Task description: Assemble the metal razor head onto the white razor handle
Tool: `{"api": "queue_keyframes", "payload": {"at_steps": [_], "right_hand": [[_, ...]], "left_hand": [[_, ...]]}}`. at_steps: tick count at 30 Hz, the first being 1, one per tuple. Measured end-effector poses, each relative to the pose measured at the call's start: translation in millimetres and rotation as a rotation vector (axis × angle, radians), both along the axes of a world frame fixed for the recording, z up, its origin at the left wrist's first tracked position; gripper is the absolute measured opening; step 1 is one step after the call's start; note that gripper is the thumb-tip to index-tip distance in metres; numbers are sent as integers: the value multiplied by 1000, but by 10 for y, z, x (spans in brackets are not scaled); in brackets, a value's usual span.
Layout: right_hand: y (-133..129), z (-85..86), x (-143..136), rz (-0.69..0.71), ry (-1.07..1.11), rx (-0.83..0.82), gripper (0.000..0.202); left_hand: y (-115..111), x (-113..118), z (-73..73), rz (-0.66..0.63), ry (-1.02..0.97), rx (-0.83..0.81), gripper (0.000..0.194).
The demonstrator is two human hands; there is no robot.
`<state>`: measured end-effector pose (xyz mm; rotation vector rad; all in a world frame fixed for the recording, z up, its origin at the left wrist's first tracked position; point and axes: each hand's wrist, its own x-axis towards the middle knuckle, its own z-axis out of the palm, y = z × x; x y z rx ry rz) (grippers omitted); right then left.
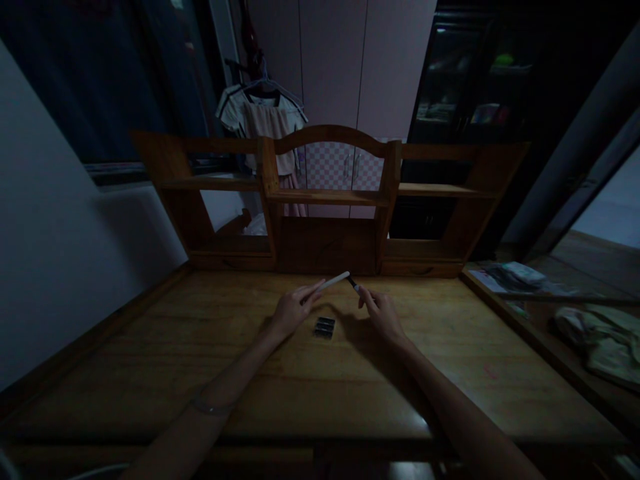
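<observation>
My left hand (294, 310) is closed around one end of a slim white stick (336, 280), which points up and to the right. The fingers of my right hand (383, 313) pinch a short thin tool (354, 285) with a dark tip and a paler handle; its exact kind is too small and dim to make out. The dark tip is close to the far end of the white stick, and I cannot tell whether they touch. On the desktop between my forearms lies a small black item (324, 327) made of several dark bars side by side.
The wooden desk (200, 353) carries an open shelf unit (327, 196) along its back edge. A white wall (45, 233) borders it on the left. Papers (515, 275) and a light cloth bag (605, 340) lie beyond the right edge. Clothes on a hanger (265, 113) hang behind.
</observation>
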<state>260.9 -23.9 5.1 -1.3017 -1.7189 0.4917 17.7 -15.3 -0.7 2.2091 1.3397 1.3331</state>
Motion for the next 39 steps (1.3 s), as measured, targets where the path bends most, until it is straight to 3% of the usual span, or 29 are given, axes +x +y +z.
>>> {"api": "queue_keyframes", "payload": {"at_steps": [5,12,19,25,31,37,39], "right_hand": [[-13,16,1,-4,17,17,57],[9,-12,-4,-18,2,2,59],[-25,16,-19,-25,-20,46,59],[-29,23,-16,-34,-59,37,59],[-42,26,-22,-27,-70,35,60],[-24,4,-29,-29,-67,23,60],[-13,-3,-30,-28,-77,18,59]], "left_hand": [[78,-74,-73,156,-19,-80,35],[16,1,-4,2,-20,-15,37],[45,-75,3,229,-17,-168,37],[-7,11,54,-18,-67,-26,37],[49,-19,-51,129,-25,-95,35],[36,-10,-26,-6,-24,-22,36],[20,19,-30,22,19,-21,35]]}}
